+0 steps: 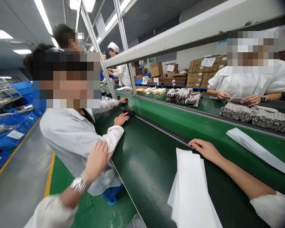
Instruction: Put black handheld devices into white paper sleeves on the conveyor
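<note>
My left hand (98,160), with a silver watch (79,183) on its wrist, is raised at a co-worker's white sleeve (112,139). Its fingers are bent and slightly blurred, and I cannot tell whether they touch the sleeve. My right hand (205,148) rests at the dark rail (166,131) along the green work surface, fingers loosely bent, with nothing visible in them. Just below it lies a stack of white paper sheets (192,186), slightly fanned. A folded white strip (258,150) lies on the green conveyor belt (204,122) to the right.
Beside me, the co-worker's hand (122,118) is on a black object (129,113) at the rail. Across the belt, another person handles bundled grey pieces (239,114). A white beam (180,34) crosses overhead. Cardboard boxes (196,72) stand behind; blue bins (11,136) are left.
</note>
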The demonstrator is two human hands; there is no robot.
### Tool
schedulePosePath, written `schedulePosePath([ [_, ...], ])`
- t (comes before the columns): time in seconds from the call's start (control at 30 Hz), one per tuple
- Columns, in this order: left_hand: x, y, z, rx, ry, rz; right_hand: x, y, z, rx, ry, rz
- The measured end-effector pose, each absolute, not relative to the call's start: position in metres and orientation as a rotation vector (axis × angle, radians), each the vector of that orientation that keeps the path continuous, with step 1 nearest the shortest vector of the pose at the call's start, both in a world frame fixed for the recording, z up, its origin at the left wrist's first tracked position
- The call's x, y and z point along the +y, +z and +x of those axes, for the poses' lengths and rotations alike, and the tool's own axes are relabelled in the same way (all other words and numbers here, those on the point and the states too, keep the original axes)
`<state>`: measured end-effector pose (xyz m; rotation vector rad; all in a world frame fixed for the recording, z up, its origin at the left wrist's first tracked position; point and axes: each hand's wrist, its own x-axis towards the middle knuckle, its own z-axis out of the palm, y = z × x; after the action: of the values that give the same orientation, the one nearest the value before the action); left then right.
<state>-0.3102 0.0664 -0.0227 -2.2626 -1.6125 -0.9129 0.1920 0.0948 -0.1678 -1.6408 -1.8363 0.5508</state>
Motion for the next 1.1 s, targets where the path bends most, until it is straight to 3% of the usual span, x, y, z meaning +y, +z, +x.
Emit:
schedulePosePath([
  [0.1,0.021,-0.047,-0.303,-1.834,-0.414,-2.731,0.095,-0.166,0.190,-1.861,0.549,-1.653],
  [0.4,-0.037,-0.080,-0.193,-1.195,-0.568,-3.325,0.096,-0.169,0.191,-1.865,0.539,-1.635],
  [0.6,-0.027,-0.077,-0.167,-0.976,-0.841,-3.245,0.098,-0.171,0.191,-1.860,0.544,-1.627],
  [1.1,-0.012,-0.064,-0.129,-0.670,-1.030,-3.203,0.098,-0.170,0.190,-1.873,0.512,-1.641],
])
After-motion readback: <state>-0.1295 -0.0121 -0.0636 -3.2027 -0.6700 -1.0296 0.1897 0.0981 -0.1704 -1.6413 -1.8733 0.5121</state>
